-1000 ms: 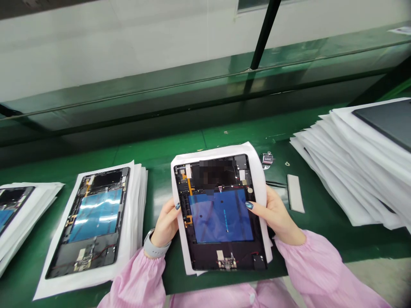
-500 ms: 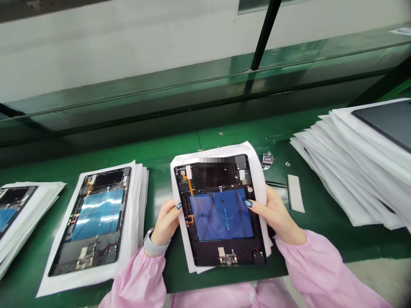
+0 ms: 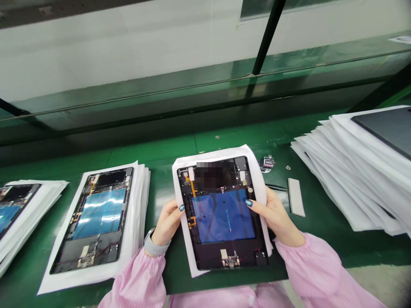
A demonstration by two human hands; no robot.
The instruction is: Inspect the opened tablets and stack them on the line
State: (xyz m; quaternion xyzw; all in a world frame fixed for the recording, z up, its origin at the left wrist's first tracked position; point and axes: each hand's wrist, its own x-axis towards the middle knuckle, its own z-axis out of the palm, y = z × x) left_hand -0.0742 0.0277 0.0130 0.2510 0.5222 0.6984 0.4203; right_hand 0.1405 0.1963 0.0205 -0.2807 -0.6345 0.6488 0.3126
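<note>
Between my hands is an opened tablet [image 3: 224, 252], its inside facing up, with a blue battery, orange flex cables and a small circuit board at the bottom. A white foam sheet [image 3: 187, 244] lies under it. My left hand [image 3: 168, 222] grips the left edge, thumb on top and fingers hidden beneath. On the right edge my right hand [image 3: 276, 214] is closed the same way, its thumb over the battery's edge. Dark tweezers [image 3: 278, 187] and a pale flat block [image 3: 296, 197] lie just right of my right hand.
To the left, another opened tablet [image 3: 93, 214] rests on stacked white sheets; a further one [image 3: 16, 201] is at the far left. A tall pile of white sheets [image 3: 346, 175] on the right carries a dark panel [image 3: 388, 128]. A metal tally counter [image 3: 266, 163] sits on the green table [image 3: 154, 167].
Both hands keep their hold on the tablet and sheet, which sit slightly lower and further right in view. The whole view has shifted a little.
</note>
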